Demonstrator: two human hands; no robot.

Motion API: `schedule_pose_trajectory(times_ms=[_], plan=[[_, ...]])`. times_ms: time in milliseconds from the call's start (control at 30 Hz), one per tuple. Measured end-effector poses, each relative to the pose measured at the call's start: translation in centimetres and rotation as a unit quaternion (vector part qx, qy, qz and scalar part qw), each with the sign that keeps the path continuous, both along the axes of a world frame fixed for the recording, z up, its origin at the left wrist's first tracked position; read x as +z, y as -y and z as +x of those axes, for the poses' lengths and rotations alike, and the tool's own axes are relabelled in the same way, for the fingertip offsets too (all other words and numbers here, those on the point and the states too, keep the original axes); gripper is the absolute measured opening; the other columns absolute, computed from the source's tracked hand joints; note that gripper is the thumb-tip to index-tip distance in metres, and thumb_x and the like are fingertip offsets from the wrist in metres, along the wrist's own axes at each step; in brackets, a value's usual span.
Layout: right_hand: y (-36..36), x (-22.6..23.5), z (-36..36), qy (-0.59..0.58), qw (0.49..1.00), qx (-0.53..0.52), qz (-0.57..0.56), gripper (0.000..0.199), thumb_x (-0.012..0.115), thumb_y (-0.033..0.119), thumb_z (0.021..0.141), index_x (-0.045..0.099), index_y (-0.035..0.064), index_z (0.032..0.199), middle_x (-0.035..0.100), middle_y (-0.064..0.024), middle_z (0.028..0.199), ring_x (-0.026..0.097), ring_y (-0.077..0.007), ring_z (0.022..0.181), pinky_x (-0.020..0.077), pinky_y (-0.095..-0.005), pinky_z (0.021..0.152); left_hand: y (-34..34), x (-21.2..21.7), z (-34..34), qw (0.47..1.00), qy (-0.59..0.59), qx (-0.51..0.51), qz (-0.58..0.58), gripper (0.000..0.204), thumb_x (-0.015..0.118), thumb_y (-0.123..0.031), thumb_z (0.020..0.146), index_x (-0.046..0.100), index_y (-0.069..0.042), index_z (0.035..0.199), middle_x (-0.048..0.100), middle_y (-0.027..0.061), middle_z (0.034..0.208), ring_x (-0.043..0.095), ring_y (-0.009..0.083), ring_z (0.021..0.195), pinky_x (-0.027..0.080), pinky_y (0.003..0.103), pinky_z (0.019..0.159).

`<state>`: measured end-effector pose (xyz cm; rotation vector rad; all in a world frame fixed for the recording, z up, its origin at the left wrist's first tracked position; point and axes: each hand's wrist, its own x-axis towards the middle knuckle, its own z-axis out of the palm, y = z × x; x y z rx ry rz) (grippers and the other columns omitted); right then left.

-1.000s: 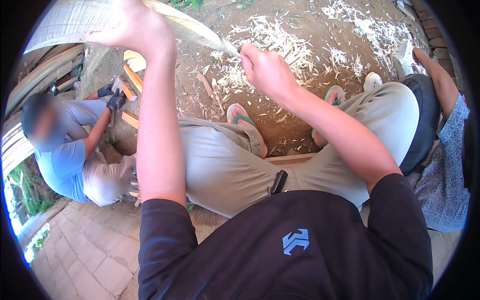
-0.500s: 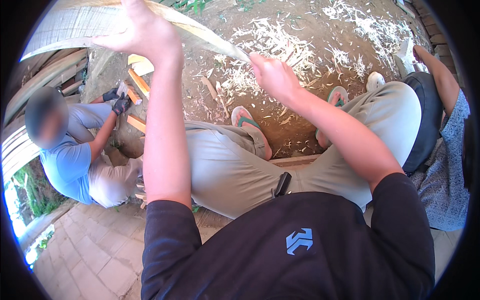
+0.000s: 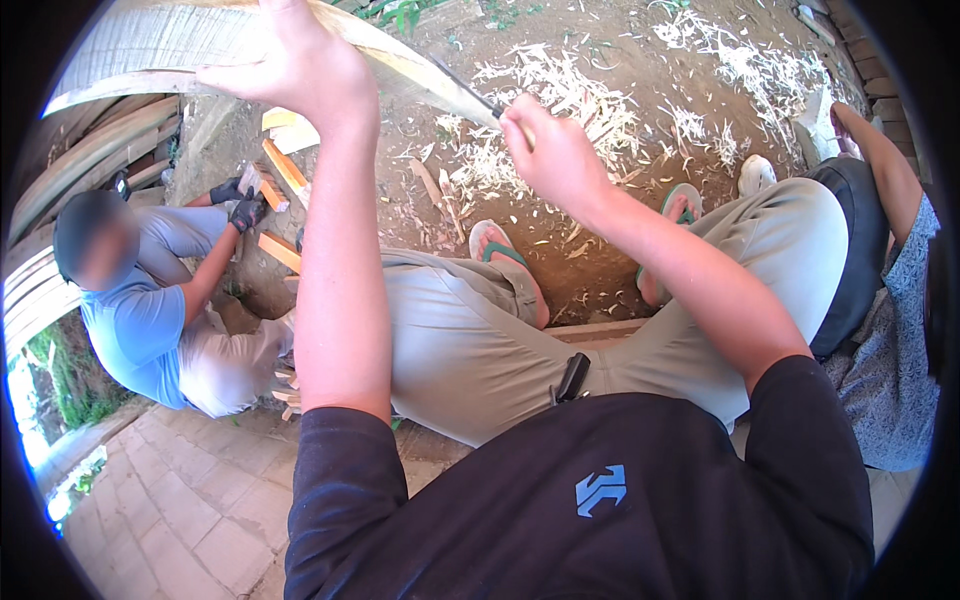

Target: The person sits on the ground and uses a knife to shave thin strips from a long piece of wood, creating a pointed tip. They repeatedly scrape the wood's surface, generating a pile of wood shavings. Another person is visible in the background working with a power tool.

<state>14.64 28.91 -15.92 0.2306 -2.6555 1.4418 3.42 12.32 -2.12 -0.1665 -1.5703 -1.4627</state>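
Note:
A long pale wooden plank [image 3: 165, 50] runs across the top left and bends in the fisheye picture, narrowing to a strip toward the right. My left hand [image 3: 310, 80] lies against it with the thumb stretched out to the left; its fingertips pass out of the top of the picture. In my closed right hand [image 3: 552, 150] is a thin, dark-bladed knife [image 3: 468, 84], its handle mostly covered by my fingers. The blade points up and left, beside the narrow right end of the plank. Whether it touches the wood, I cannot tell.
Pale wood shavings [image 3: 560, 95] cover the ground beyond my feet. At left, a gloved co-worker [image 3: 140, 310] handles an orange-sided wood block [image 3: 265, 188], near stacked planks [image 3: 85, 150]. Another person's arm [image 3: 885, 150] reaches in at right, close to my knee.
My right hand has turned a little, and more of the dark blade now shows, angled off the plank's edge. My left hand stays against the plank. The whole view has shifted slightly.

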Motion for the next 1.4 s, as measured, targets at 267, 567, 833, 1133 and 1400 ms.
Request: schedule_pose_trajectory(times_ms=[267,567,833,1133,1400], plan=[[0.1,-0.8,0.6,0.013,1.0,-0.004,0.008,0.007,0.063,0.016,0.099,0.062,0.0094,0.102,0.065,-0.0183,0.062,0.068,-0.0398,0.058,0.0528,-0.0499,0.054,0.1,0.1,-0.1,1.0,0.015,0.017,-0.01,0.119,0.075,-0.037,0.092,-0.012,0.018,0.152,0.023,0.0342,0.156,0.036,0.0325,0.143,0.028,0.043,0.121],[-0.1,0.4,-0.1,0.035,0.998,0.031,0.052,0.012,0.057,0.016,0.102,0.058,0.004,0.102,0.067,-0.0224,0.068,0.068,-0.0436,0.062,0.0534,-0.0533,0.055,-0.9,0.6,0.0,1.0,0.01,0.011,0.01,0.109,0.073,-0.037,0.092,-0.002,0.015,0.151,0.027,0.0312,0.152,0.038,0.0315,0.14,0.031,0.042,0.118],[-0.3,-1.1,-0.8,0.125,0.986,-0.022,-0.108,0.015,0.061,0.019,0.101,0.06,0.0038,0.103,0.071,-0.0201,0.078,0.071,-0.0353,0.069,0.0556,-0.0451,0.065,-0.5,0.3,-0.3,0.999,0.003,0.037,0.022,0.079,0.067,-0.033,0.093,0.025,0.012,0.142,0.05,0.0238,0.13,0.053,0.0261,0.118,0.038,0.041,0.11],[-0.4,3.1,-1.1,0.084,0.996,0.027,0.018,0.014,0.062,0.018,0.099,0.063,0.005,0.102,0.069,-0.0205,0.073,0.071,-0.0385,0.069,0.0554,-0.0492,0.065,2.2,-0.3,-1.5,0.994,-0.014,-0.089,0.06,0.054,0.064,-0.03,0.094,0.037,0.002,0.128,0.053,0.0166,0.115,0.057,0.0229,0.101,0.051,0.041,0.089],[0.0,3.1,-0.7,0.073,0.996,0.025,0.036,0.012,0.058,0.015,0.1,0.063,0.0037,0.1,0.068,-0.0227,0.071,0.07,-0.0431,0.069,0.0555,-0.0526,0.064,1.3,0.1,-1.0,0.995,0.021,-0.083,0.06,0.051,0.055,-0.046,0.092,0.046,-0.009,0.126,0.052,0.0121,0.117,0.055,0.0263,0.097,0.051,0.048,0.078]])
